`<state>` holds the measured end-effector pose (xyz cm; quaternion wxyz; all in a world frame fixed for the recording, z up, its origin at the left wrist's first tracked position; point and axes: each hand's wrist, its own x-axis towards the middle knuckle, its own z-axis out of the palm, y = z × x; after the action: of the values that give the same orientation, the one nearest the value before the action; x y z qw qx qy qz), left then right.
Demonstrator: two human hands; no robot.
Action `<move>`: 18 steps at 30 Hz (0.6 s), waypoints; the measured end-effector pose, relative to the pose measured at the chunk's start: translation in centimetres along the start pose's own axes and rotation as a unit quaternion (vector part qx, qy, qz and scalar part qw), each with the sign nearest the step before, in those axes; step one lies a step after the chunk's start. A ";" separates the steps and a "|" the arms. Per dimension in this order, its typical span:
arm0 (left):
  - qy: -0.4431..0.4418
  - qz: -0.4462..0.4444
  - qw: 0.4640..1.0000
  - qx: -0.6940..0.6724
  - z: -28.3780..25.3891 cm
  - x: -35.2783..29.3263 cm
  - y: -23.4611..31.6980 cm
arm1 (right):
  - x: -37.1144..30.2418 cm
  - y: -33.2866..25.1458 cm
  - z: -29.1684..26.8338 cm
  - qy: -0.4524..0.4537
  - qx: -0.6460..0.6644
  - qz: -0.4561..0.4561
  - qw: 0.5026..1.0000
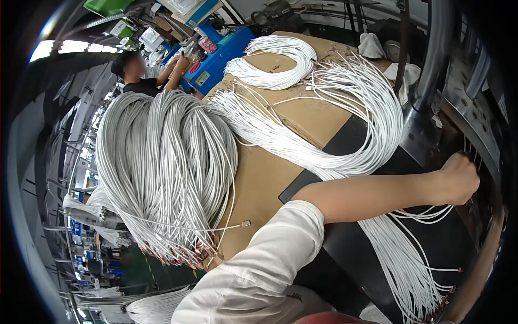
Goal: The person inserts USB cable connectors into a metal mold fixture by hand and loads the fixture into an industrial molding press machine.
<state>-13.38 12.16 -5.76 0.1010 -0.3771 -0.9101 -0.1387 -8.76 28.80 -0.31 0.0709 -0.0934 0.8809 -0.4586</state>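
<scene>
My left arm, in a white sleeve, stretches across to the right side of the head view. My left hand (461, 179) is closed in a fist beside the metal machine frame (475, 116); what its fingers hold, if anything, is hidden. A strip of my right forearm (480, 275) shows along the right rim, while the right hand lies outside the picture. Under my left forearm runs a bundle of white cables (396, 264), with small connectors at their ends. A few white cables (423, 215) lead toward the left wrist.
A thick pile of looped white cables (162, 167) hangs over the left edge of the cardboard-covered table (259, 178). A coiled bundle (280, 59) and a long curved bundle (377, 124) lie farther back. Beyond a blue bin (221, 59), another person (137, 73) works with both hands.
</scene>
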 end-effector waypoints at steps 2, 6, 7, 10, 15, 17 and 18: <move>-0.002 -0.002 1.000 -0.012 0.2 -0.1 -0.3 | 0.3 -4.5 2.3 0.002 0.000 -0.002 1.000; -0.004 -0.004 1.000 -0.006 -0.7 0.0 -0.6 | -1.0 -0.3 0.2 0.020 -0.015 -0.009 1.000; -0.006 -0.009 1.000 0.000 -0.3 -0.3 -0.8 | -0.4 -0.2 0.3 0.020 -0.011 -0.014 1.000; 0.068 -0.017 0.997 0.013 1.6 0.0 -0.8 | 0.3 -0.2 0.0 0.047 -0.017 -0.026 0.998; 0.049 -0.008 0.997 0.058 0.2 -1.2 -0.2 | 3.3 2.8 -1.2 0.076 -0.014 -0.055 0.995; 0.076 -0.040 0.995 0.041 -1.9 -3.3 0.3 | 4.1 0.7 0.6 0.076 -0.013 -0.063 0.995; 0.091 -0.045 0.995 0.025 -2.9 -4.0 1.0 | -0.7 3.4 -0.5 0.085 -0.018 -0.058 0.995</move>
<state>-9.68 9.24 -3.98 0.1862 -0.3189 -0.9165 -0.1540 -8.52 31.29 -2.78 -0.0328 -0.1061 0.8851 -0.4519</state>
